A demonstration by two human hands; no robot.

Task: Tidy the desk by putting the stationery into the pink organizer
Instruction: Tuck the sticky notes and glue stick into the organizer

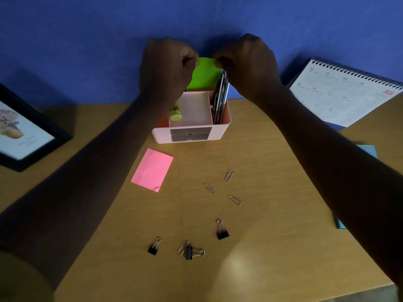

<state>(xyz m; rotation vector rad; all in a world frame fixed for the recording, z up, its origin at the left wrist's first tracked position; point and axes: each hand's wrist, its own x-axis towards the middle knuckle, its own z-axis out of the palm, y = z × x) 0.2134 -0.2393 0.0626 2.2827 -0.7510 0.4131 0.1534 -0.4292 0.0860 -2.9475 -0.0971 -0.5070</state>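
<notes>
Both hands are up over the back of the organizer (192, 129), pinching the top edge of a green note (204, 74): left hand (166, 68) on its left corner, right hand (246, 62) on its right corner. Fingers are clenched on the paper, but the fingertips themselves are lost in shadow. The note's lower part sits behind the organizer's back wall, so I can't tell if it's inside a slot or just behind it.

Pencils (220, 99) stand in the right compartment, and a green highlighter (175, 113) leans in the left one, half hidden by the left wrist. The middle tray looks bare.

On the counter (272, 225) in front: a pink note (152, 168) just left of center, three paper clips (229, 175) in a loose group, and binder clips (222, 231) closer to the near edge, one lying on another paper clip. There's plenty of open room between these.

The right forearm covers most of a blue pad (370, 150) at the right edge. A framed picture (24, 129) is cut off on the left. The calendar (346, 92) leans on the blue wall, with "2026" readable in red; the rest is too small.
</notes>
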